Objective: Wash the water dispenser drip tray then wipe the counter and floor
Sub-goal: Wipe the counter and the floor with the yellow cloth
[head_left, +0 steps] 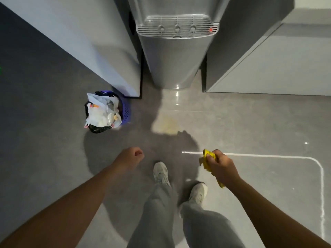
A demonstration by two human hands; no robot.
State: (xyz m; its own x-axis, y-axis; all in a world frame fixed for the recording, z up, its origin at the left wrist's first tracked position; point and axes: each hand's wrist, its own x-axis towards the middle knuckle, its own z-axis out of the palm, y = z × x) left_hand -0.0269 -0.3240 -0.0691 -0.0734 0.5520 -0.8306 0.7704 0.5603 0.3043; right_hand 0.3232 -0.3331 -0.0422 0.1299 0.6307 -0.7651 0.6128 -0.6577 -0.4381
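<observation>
The grey water dispenser point(174, 56) stands against the wall ahead, with its grilled drip tray point(177, 25) seated in place at the top. On the grey floor point(250, 122) in front of it lies a yellowish wet patch point(167, 125). My right hand point(221, 166) is closed around a crumpled yellow cloth point(208, 158), held above the floor near my feet. My left hand point(131, 157) hangs loosely curled with nothing in it, well short of the dispenser.
A purple basket bin point(105, 111) stuffed with plastic bags sits at the left, beside a grey cabinet point(86, 42). Another cabinet point(277, 65) flanks the dispenser on the right. A white line point(318, 169) is marked on the floor. My shoes point(161, 173) stand below.
</observation>
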